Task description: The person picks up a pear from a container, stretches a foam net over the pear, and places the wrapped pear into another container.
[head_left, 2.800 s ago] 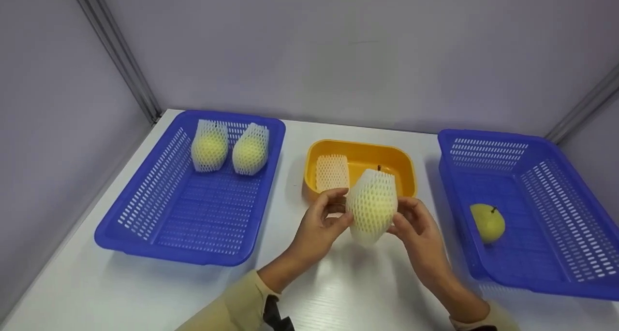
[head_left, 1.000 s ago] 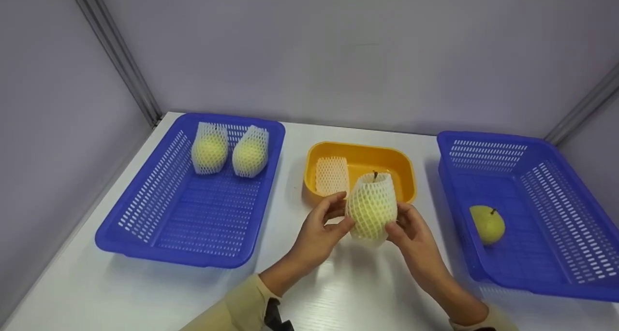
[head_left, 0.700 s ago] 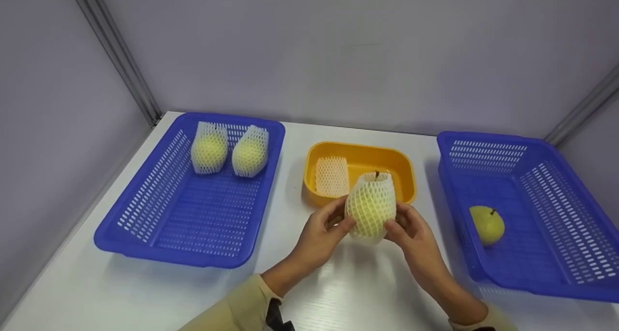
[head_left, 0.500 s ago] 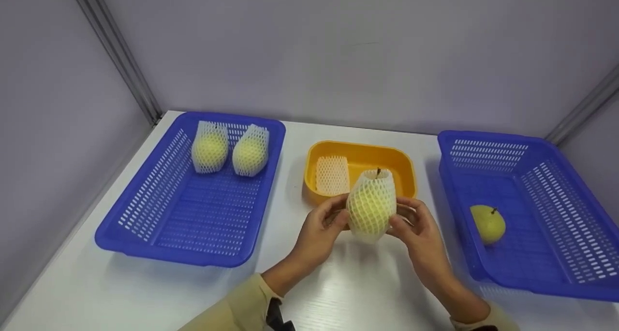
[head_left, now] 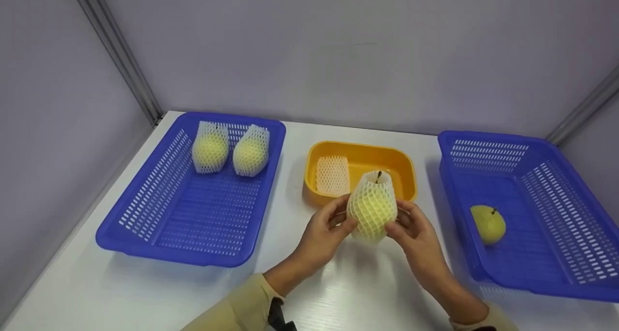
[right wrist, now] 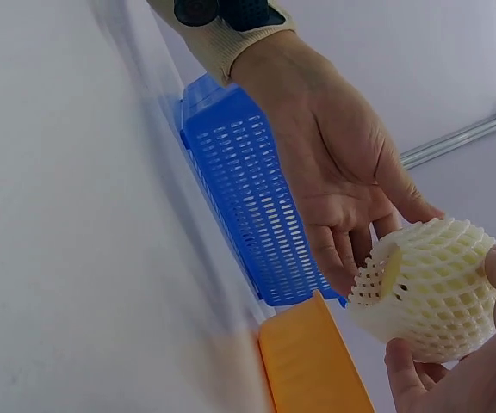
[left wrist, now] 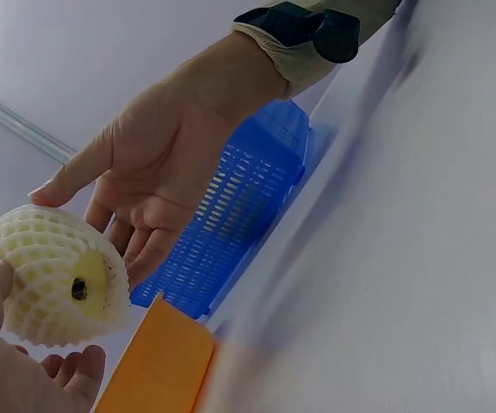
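A yellow-green pear in a white foam net sleeve (head_left: 372, 210) is held up between both hands, over the table in front of the orange tub. Its dark stem (head_left: 379, 175) pokes out at the net's open top. The left hand (head_left: 321, 229) grips it from the left and the right hand (head_left: 420, 241) from the right, thumbs on the near face and fingers behind. Seen from below in the left wrist view, the pear's dark blossom end (left wrist: 79, 288) shows through the net's lower opening. The right wrist view shows the netted pear (right wrist: 437, 292) between both hands too.
On the left, a blue basket (head_left: 208, 256) holds two netted pears (head_left: 210, 150). The orange tub (head_left: 362, 150) behind the hands contains flat foam nets (head_left: 332, 175). A bare pear (head_left: 489, 224) lies in the right blue basket (head_left: 527, 253). A grey wall (head_left: 309, 55) closes off the back.
Against the oldest frame, the pear has tipped a little so the net's top opening shows around the stem. Both thumbs have shifted inward across the net since half a second ago. Baskets and tub are unchanged.
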Demonstrator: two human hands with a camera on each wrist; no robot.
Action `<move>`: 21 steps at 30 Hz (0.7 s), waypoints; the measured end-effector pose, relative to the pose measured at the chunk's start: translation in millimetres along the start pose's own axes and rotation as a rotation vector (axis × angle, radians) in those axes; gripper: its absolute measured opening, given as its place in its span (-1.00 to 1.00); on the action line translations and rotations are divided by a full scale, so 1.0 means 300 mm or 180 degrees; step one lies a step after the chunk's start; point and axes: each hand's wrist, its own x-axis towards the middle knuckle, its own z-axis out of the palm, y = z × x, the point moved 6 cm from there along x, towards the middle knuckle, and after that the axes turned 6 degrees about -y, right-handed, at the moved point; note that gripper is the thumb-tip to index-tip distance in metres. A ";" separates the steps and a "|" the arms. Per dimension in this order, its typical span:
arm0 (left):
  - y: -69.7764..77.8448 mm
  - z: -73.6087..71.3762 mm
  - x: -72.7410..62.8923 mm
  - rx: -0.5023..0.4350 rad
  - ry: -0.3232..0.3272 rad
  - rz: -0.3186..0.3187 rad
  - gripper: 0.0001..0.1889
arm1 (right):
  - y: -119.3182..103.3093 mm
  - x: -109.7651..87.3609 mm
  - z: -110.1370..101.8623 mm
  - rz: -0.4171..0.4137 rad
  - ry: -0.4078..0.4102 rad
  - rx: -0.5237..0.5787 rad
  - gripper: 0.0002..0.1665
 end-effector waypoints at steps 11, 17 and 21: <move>-0.002 0.001 0.002 0.0033 0.0043 0.0159 -0.44 | -0.002 0.001 -0.022 0.0030 0.0267 -0.0026 -0.48; 0.001 -0.015 -0.001 -0.0044 0.0228 0.0217 -0.46 | 0.000 0.004 -0.021 -0.0043 0.0179 -0.0025 -0.57; -0.001 -0.011 0.002 -0.0009 0.0152 0.0132 -0.32 | 0.000 0.001 -0.007 -0.0076 -0.0035 -0.0001 -0.44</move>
